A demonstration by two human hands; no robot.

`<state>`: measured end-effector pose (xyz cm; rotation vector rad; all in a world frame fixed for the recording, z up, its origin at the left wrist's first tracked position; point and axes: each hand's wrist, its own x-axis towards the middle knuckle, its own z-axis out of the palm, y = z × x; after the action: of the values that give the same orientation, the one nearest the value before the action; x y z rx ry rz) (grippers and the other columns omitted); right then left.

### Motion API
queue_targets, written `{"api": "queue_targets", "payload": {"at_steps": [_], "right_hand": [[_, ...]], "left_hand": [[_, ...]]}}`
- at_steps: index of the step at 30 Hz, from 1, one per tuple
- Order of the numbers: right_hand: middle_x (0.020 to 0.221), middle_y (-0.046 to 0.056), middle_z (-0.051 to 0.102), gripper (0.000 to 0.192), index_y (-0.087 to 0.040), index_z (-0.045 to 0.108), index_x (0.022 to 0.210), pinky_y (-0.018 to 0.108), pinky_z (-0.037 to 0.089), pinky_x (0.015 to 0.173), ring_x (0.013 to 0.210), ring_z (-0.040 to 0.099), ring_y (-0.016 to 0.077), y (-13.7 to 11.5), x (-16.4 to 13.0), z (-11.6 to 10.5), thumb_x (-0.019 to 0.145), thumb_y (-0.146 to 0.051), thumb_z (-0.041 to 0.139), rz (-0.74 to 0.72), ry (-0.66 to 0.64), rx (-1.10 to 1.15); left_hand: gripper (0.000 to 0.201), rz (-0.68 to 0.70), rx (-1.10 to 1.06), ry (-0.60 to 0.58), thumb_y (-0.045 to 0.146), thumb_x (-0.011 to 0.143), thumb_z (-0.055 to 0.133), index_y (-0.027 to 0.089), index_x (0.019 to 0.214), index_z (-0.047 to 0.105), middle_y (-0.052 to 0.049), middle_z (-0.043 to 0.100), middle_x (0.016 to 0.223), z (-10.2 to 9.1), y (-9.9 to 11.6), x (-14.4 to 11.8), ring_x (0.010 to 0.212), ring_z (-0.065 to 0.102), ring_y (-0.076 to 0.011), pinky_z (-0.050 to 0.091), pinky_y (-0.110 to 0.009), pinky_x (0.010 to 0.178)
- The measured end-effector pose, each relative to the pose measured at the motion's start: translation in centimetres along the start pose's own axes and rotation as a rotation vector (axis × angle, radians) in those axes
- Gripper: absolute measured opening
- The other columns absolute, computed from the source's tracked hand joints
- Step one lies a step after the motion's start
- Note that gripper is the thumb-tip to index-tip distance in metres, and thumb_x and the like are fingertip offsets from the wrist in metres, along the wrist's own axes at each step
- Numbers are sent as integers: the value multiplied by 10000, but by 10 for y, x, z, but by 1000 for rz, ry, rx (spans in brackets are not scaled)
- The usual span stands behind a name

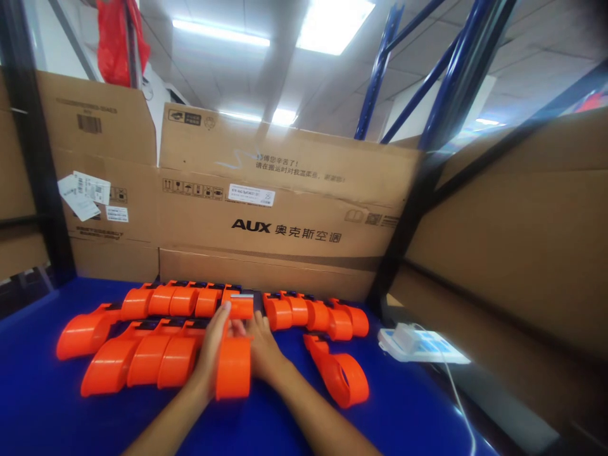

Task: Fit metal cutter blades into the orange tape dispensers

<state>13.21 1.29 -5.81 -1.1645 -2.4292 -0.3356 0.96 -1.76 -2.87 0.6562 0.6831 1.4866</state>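
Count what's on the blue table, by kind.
Orange tape dispensers: about 16 (they overlap, so the exact count is unclear), including the one standing between the hands
White power strip: 1
Total on the blue table: about 17

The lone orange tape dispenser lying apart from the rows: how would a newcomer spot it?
Start at the blue table below the AUX carton. Right of the right hand, one orange dispenser lies alone, angled on its side, while the others sit packed in rows.
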Motion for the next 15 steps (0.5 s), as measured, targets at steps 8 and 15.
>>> {"api": "queue_targets", "payload": {"at_steps": [8,15], "right_hand": [[1040,107,633,194,-202,634,1034,355,399,794,926,530,250,7,7,-27,886,-320,590,144,49,168],[804,41,679,361,-188,608,1223,286,472,649,654,595,173,41,-1,-69,964,-408,488,358,414,517]], "left_hand": [[475,66,92,-35,610,714,710,157,616,606,-20,633,541,3,-2,0,498,610,-157,458,-247,490],[411,71,114,8,524,672,782,167,816,640,3,658,577,7,-3,-5,482,598,-148,434,-239,506]]}}
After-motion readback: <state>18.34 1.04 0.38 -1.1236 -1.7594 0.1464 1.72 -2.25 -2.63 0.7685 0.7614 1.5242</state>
